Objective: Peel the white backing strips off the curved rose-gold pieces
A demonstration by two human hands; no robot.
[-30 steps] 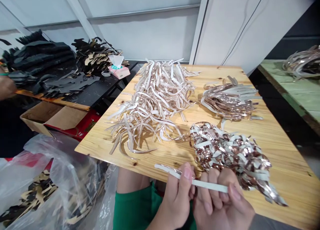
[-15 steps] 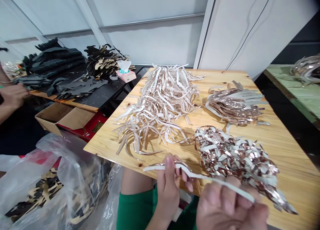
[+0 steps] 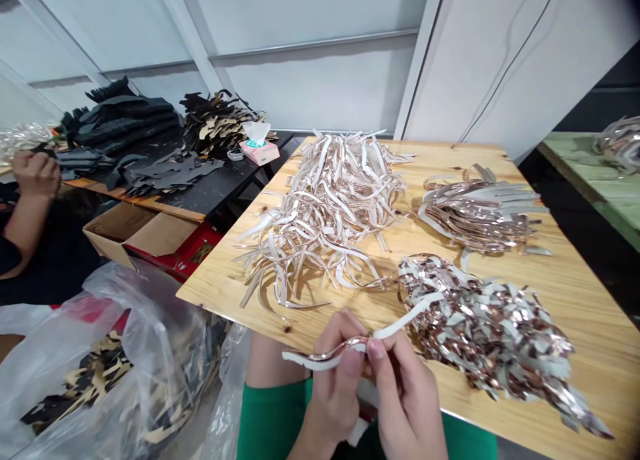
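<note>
A narrow strip (image 3: 407, 317), white on one face and shiny rose-gold on the other, runs through both hands just off the table's front edge. My left hand (image 3: 336, 387) is closed on its left part, thumb on top, with the free end sticking out leftward. Close beside it my right hand (image 3: 407, 387) pinches the strip between thumb and fingers, and the other end rises to the right. Beyond the hands lies a loose heap of similar strips (image 3: 330, 200). To the right sits a pile of short, crinkled rose-gold and white pieces (image 3: 485, 327).
A bundle of flatter strips (image 3: 483, 210) lies at the right rear of the wooden table (image 3: 215, 280). On the left are a black table (image 3: 200, 187) with dark cut pieces, a tissue box (image 3: 261, 152), an open carton (image 3: 145, 230), a plastic bag (image 3: 145, 327) and a person's hand (image 3: 37, 173).
My right hand has come left and in beside my left hand, and now pinches the strip near its middle. The strip's right end now points up and away. The other person's hand has risen.
</note>
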